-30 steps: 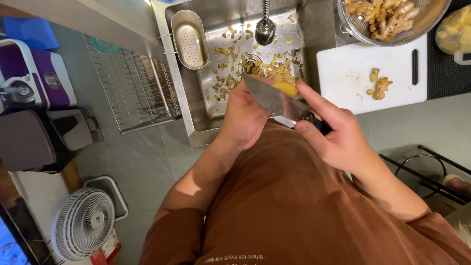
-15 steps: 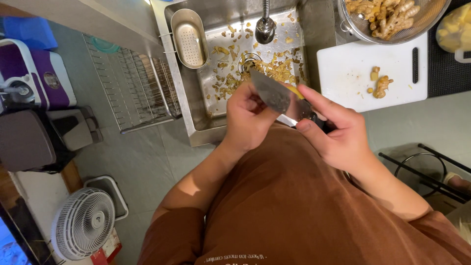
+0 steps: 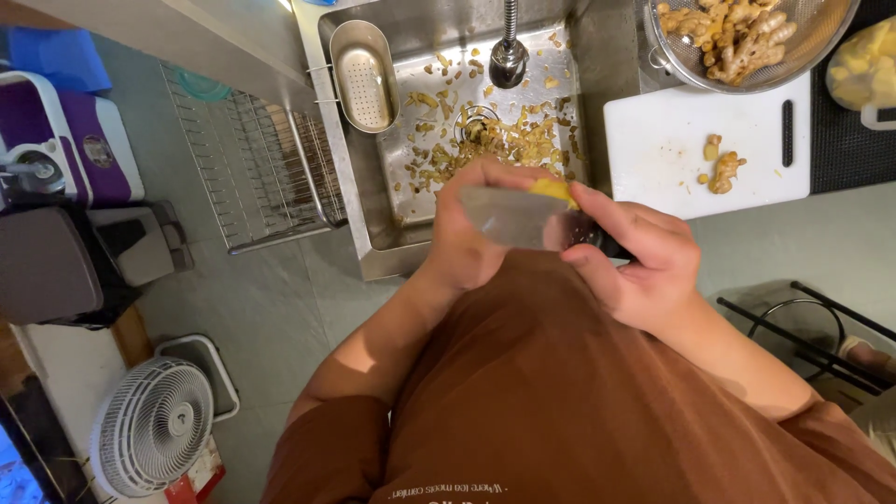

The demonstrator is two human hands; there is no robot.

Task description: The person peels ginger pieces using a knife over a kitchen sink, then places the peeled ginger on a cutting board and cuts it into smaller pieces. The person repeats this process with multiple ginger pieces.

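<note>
Peeling grip: a yellow ginger piece [image 3: 553, 190] is clamped in the left hand [image 3: 476, 229], held over the near edge of the sink [image 3: 373, 238].
Right hand [image 3: 639, 261]: closed round the dark handle of one knife [image 3: 518, 217], whose broad blade is laid flat against the ginger piece.
Hands together: both are met above the sink's near rim, touching through knife and ginger.
Count, board: one white cutting board [image 3: 672, 177] is seen at the counter's right of the sink, with two unpeeled ginger pieces [image 3: 721, 168] and a few small scraps on it.
Count, colander: one metal colander [image 3: 821, 37] is set at the board's far edge, filled with many ginger roots, too many to count.
Sink contents: peelings [image 3: 523, 140] are scattered over the floor; one perforated strainer tray [image 3: 364, 75] is hung at the far left corner.
Open room: most of the board's near half is left bare.
</note>
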